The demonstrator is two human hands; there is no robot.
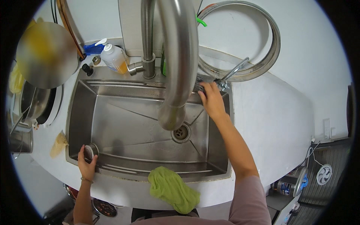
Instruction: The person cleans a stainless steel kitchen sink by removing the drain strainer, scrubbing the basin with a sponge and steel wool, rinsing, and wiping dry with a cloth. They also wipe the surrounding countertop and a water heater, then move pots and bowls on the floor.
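Note:
My left hand (87,164) grips a round metal sink strainer (89,151) with a perforated face, over the near left corner of the stainless steel sink (126,121). At the sink's far right rim, the fingers of my right hand (211,97) close on a dark steel-wool scourer (199,84), which the faucet partly hides. The large steel faucet (180,56) arches over the basin. Below its spout lies the drain (180,133), its slotted bottom exposed. A green cloth (174,188) is draped over the counter's front edge.
Behind the sink stands a soap pump bottle (114,59). A metal ring (274,42) leans on the wall near a small curved tap (236,69). Pans (42,105) and a loofah (59,144) sit left on the white counter (270,118). Below is a pot (104,208).

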